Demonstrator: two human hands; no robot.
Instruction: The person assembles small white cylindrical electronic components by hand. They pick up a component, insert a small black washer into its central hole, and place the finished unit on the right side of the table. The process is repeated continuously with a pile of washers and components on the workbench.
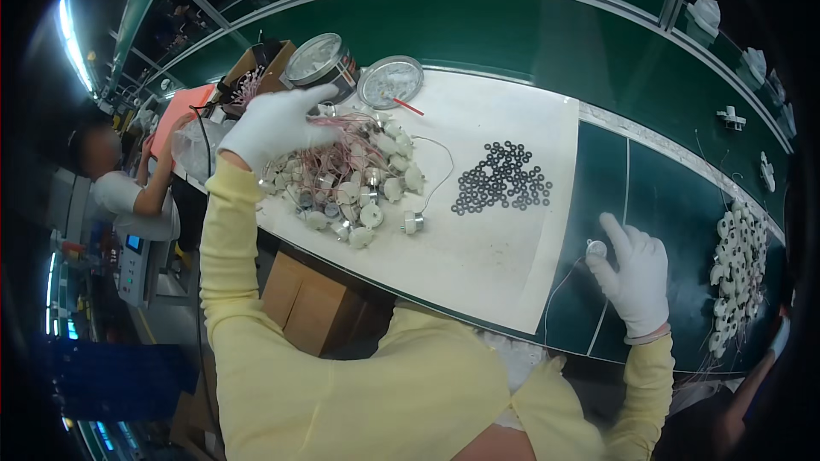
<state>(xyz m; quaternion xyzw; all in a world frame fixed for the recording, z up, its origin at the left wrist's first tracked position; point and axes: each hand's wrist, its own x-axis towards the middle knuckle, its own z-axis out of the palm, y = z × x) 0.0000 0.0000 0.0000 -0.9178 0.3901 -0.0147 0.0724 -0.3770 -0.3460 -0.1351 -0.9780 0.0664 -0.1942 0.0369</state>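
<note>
My gloved left hand [278, 124] is stretched over the far left part of a heap of small white-and-silver motors [371, 175] with pink and white wires. Its fingers are apart, and I see nothing held in them. On the green part of the bench, my gloved right hand [634, 277] has a small round motor [596, 248] between thumb and forefinger. A thin pale wire trails from that motor toward the bench's near edge. One silver motor [413, 222] lies apart from the heap, its wire looped beside it.
Many black rings [504, 177] lie spread on the white sheet [487, 277]. Behind the heap stand an open tin [320, 60] and a round lid [390, 81] with a red stick. White parts [737, 277] crowd the right end. A co-worker [141, 188] is at the left.
</note>
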